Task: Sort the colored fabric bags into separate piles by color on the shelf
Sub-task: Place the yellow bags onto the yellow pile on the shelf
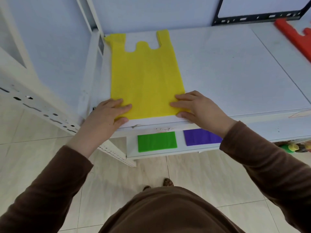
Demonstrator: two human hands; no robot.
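Observation:
A yellow fabric bag [144, 73] lies flat on the white shelf [227, 73], handles pointing to the back, at the shelf's left end. My left hand [109, 113] rests on the bag's near left corner with straight fingers on top and the thumb at the shelf's front edge. My right hand [193, 106] lies on the near right corner the same way. A red bag [296, 37] lies at the far right of the shelf. On the lower shelf sit a folded green bag [157, 142] and a folded purple bag [202, 137].
A white perforated upright [94, 24] stands at the shelf's left back corner. A black frame [255, 15] leans at the back right. Small coloured objects [292, 147] sit under the shelf at the right. Tiled floor [193, 174] lies below.

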